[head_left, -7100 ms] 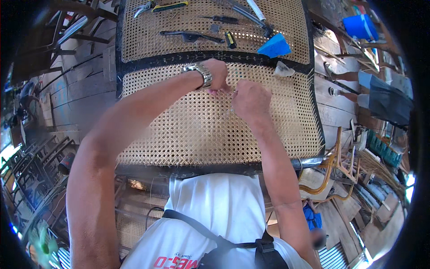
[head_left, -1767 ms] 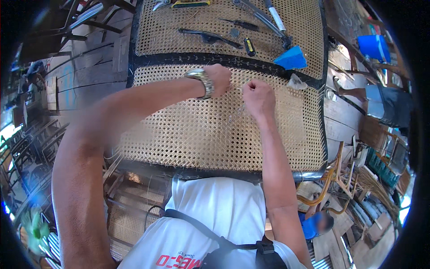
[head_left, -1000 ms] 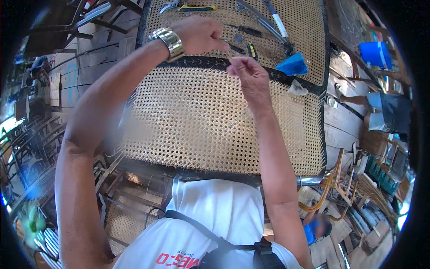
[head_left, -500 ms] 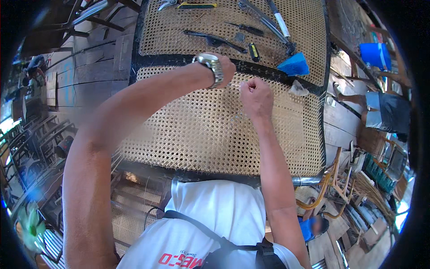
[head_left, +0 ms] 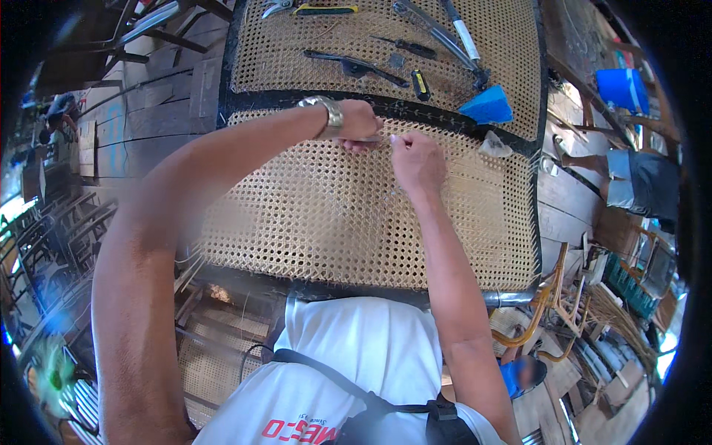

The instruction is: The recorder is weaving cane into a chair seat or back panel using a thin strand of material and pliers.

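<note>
A woven cane panel in a black frame lies in front of me. Over its far edge, by the frame's cross bar, my left hand, with a metal watch on its wrist, has its fingers curled together. My right hand is closed in a pinch just to the right, thumb and fingertip facing the left hand across a small gap. What either hand grips is too small to make out. A whitish lump sits on the cane to the right of my right hand.
Beyond the cross bar, a second cane panel carries a spokeshave, a screwdriver, a yellow-and-black tool, a yellow-handled cutter and a blue wedge. Other people are at both sides. A blue bucket stands at right.
My left hand has drawn a little to the left and its wrist has turned. My right hand has shifted slightly left. The tools lie as before.
</note>
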{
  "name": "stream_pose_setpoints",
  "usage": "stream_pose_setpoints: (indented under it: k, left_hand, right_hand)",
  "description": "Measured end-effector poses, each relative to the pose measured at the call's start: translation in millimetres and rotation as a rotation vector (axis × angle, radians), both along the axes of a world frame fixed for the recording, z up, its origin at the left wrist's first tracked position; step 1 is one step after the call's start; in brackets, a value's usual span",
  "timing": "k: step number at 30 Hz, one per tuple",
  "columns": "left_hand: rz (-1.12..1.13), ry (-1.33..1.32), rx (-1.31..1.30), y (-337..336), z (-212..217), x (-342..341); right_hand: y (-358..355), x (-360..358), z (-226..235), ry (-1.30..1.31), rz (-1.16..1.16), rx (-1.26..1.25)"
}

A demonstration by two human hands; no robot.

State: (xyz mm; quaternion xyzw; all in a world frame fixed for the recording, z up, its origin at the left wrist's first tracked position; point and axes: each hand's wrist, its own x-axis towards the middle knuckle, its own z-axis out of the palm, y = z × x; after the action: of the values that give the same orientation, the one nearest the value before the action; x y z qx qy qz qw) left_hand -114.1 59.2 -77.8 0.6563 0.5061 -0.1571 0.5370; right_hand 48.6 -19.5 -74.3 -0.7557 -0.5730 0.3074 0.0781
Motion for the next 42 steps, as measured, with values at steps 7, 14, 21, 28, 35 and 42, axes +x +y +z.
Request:
stream_pose_setpoints:
  k: [7,14,21,28,35,42]
  left_hand:
    - [-0.106,0.1,0.047,7,-9,3]
    - [-0.331,0.423,0.773,56,51,-86]
    - [-0.142,0.113,0.727,36,92,-38]
    - [-0.312,0.231,0.437,6,22,-18]
    - [-0.527,0.39,0.499,9,45,13]
    - [-0.521,0.339,0.417,10,32,29]
  right_hand:
    - [-10,2,-35,0.044,0.033,0.25]
    - [-12,8,-21,0.105,0.214,0.364]
    - [26,-7,-4,1.118,-0.127,0.174]
    - [6,7,-34,0.121,0.052,0.381]
    - [2,3,-20,0.109,0.06,0.371]
    - [1,9,-19,0.077,0.091,0.323]
